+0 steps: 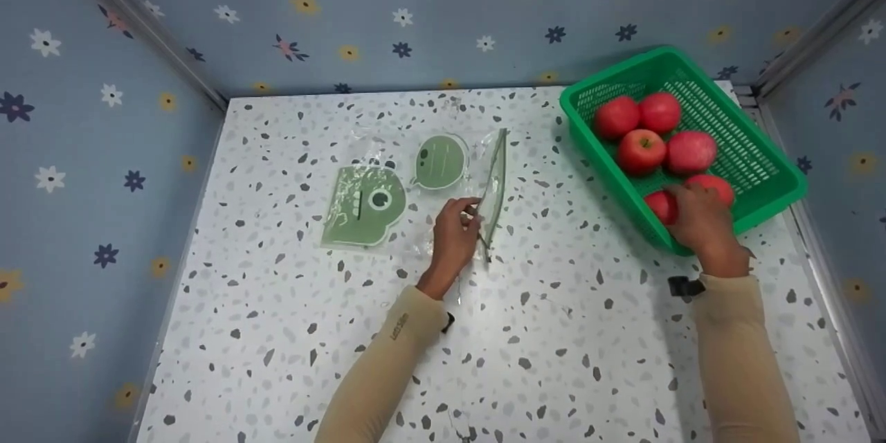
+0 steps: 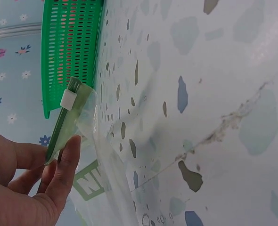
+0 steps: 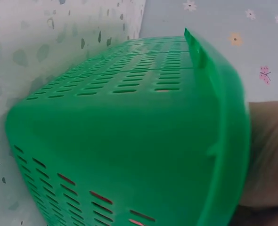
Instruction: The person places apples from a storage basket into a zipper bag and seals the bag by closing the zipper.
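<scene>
My left hand (image 1: 453, 232) pinches the green zip edge of a clear plastic zip bag (image 1: 441, 163) between thumb and fingers. In the left wrist view the bag's zip strip (image 2: 63, 117) carries a white slider (image 2: 68, 100), and green printing shows below. Green printed shapes cover the bag, which lies on the table. My right hand (image 1: 704, 225) is inside the near end of a green basket (image 1: 616, 187), its fingers curled over the right side of a red apple (image 1: 661, 208). Its fingertips are hidden. In the right wrist view the basket wall covers most of that hand.
Several more red apples (image 1: 642, 151) lie in the basket, one (image 1: 716, 188) just beyond my right hand. The basket stands at the right of a white speckled table (image 1: 526, 332). Blue flowered walls (image 1: 443, 34) enclose the table at the back and both sides.
</scene>
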A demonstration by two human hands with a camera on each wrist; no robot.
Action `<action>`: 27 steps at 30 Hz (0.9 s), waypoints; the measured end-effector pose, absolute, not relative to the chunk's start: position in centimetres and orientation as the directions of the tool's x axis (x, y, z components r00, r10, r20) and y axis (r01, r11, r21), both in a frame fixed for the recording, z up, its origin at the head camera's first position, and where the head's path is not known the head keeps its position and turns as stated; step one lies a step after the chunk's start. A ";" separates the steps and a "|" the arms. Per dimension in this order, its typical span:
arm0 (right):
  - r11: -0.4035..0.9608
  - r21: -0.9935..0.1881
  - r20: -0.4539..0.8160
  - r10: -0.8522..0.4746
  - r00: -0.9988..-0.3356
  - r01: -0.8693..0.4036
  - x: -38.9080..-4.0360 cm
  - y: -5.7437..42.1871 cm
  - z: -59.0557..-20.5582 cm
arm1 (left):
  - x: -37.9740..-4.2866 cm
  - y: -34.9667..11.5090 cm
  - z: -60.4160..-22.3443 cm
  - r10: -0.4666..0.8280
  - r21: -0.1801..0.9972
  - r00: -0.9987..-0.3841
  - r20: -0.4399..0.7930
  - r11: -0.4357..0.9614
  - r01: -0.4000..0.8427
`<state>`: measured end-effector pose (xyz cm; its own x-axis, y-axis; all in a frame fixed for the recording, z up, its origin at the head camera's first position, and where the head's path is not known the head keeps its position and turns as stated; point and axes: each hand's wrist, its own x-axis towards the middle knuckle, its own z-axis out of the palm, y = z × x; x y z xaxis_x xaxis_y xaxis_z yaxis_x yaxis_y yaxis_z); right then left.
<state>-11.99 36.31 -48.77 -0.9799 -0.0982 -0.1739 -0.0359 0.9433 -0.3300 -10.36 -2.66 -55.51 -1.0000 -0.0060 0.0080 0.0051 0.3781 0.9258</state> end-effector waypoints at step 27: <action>0.933 -0.336 0.019 -0.126 -0.992 -0.125 -12.1 37.4 -49.1 | -10.2 -2.9 -55.8 -0.008 0.937 -1.000 -0.018 0.349 -0.020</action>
<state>-12.13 37.41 -49.10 -0.9918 -0.1262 0.0188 -0.1252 0.9334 -0.3363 -10.17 -2.88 -55.81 -0.9998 -0.0083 -0.0178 -0.0196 0.3488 0.9370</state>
